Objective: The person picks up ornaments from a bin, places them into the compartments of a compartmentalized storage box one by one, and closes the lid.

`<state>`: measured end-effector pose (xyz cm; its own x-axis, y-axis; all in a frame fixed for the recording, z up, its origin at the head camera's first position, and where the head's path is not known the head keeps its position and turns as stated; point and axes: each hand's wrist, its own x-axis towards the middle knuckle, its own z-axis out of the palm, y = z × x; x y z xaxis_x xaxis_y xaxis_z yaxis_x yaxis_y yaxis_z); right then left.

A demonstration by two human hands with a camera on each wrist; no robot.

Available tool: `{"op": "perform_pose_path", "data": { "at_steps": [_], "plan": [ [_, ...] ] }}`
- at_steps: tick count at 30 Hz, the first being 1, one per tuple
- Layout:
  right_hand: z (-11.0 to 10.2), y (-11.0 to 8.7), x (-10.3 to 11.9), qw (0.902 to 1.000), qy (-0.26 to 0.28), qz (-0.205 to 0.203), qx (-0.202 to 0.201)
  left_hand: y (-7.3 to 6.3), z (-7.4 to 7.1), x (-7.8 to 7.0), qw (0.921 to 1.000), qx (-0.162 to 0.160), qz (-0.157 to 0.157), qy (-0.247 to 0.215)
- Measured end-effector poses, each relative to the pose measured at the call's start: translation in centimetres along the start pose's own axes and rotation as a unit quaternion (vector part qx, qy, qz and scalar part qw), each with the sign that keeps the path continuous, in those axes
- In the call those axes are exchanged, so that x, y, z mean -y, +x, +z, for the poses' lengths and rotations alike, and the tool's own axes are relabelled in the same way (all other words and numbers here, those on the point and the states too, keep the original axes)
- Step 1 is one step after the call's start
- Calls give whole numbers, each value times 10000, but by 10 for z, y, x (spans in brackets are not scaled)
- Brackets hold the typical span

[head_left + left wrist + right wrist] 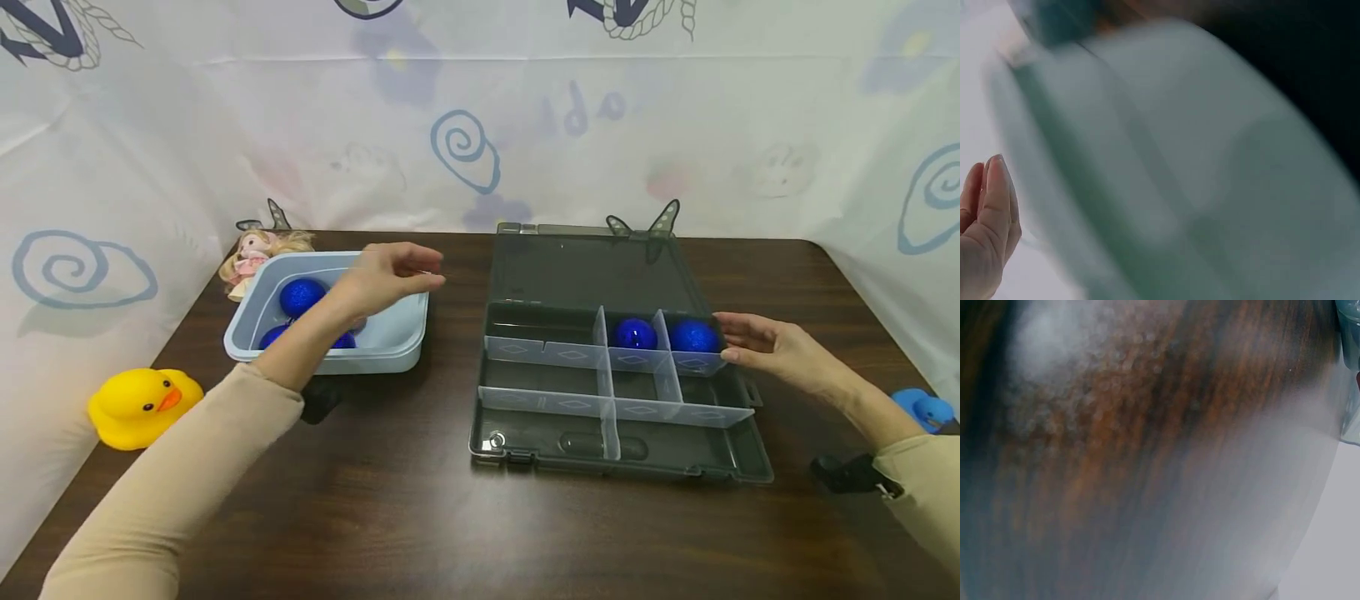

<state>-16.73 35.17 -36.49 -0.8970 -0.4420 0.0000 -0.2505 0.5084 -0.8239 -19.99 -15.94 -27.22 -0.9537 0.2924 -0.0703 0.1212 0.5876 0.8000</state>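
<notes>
My left hand [386, 279] hovers over the right part of a light blue plastic tub [408, 354], fingers loosely extended with nothing visible in them. Several blue balls lie in the tub, among them a glittery ball [302, 297]; my forearm partly hides others. The left wrist view shows the same hand [991, 228] beside a blurred pale surface. At the right side of a dark clear divided box [547, 377], my right hand [783, 354] has its fingertips close to a glittery blue ball [693, 337] in the back right compartment. A shiny blue ball [636, 333] occupies the compartment beside it.
The box's lid [585, 271] is folded back behind it. A doll [251, 258] lies behind the tub, and a yellow rubber duck [142, 408] is at the left edge. A blue duck [924, 408] sits at the right edge of the brown table [420, 517].
</notes>
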Motion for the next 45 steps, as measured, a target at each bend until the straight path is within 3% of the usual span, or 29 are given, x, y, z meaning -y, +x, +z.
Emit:
{"op": "perform_pose_path", "data": {
  "at_steps": [4, 8, 12, 18, 33, 39, 45],
  "plan": [
    [1, 0, -1, 10000, 66, 18, -52, -12, -33, 38, 9972, -476, -567, 122],
    [2, 0, -2, 9999, 75, 28, -75, -23, -53, 62, 9935, -675, -870, 275],
    [2, 0, -2, 10000, 5, 6, -61, -29, -59, 75, 9916, -642, -1009, 500],
    [0, 0, -2, 10000, -1, 19, -70, -31, -56, 86, 9884, -501, -1189, 805],
    [1, 0, -2, 9999, -89, 42, -117, -16, -44, 92, 9818, -317, -1280, 1365],
    [1, 1, -2, 9999, -7, 38, -135, -17, -50, 78, 9862, -391, -1283, 966],
    [1, 0, -3, 9999, 77, -13, -95, -18, -54, 53, 9924, -576, -1052, 278]
  ]
}}
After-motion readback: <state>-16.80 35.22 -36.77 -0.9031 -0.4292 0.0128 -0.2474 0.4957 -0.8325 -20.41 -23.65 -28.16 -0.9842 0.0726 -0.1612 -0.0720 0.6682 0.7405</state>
